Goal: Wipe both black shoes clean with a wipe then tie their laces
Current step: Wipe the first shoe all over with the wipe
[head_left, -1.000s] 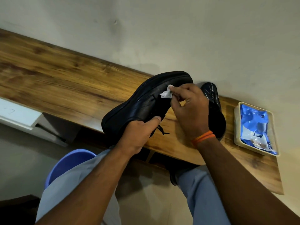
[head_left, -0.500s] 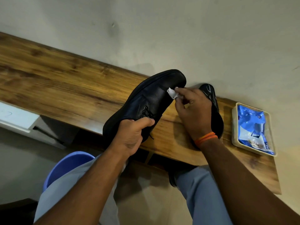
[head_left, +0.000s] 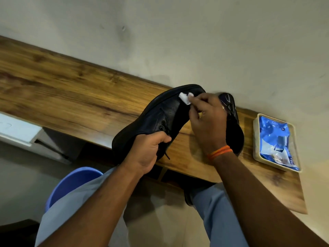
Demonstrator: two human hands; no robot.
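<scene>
My left hand (head_left: pixel 146 150) grips a black lace-up shoe (head_left: pixel 156 114) by its opening and holds it tilted above the wooden shelf (head_left: pixel 71 90), toe pointing up toward the wall. My right hand (head_left: pixel 208 120) pinches a small white wipe (head_left: pixel 185 98) against the shoe's upper near the toe. A loose lace end hangs below my left thumb. The second black shoe (head_left: pixel 233 127) lies on the shelf behind my right hand, partly hidden by it.
A cream tray (head_left: pixel 256 139) holding a blue wipes packet (head_left: pixel 276 141) sits on the shelf at the right, close to the wall. A blue bin (head_left: pixel 71 180) stands below on the left beside my knees. A white panel juts out under the shelf at far left.
My right hand has slid the wipe along the shoe's upper toward the toe. My left hand has turned the shoe a little, showing its eyelets.
</scene>
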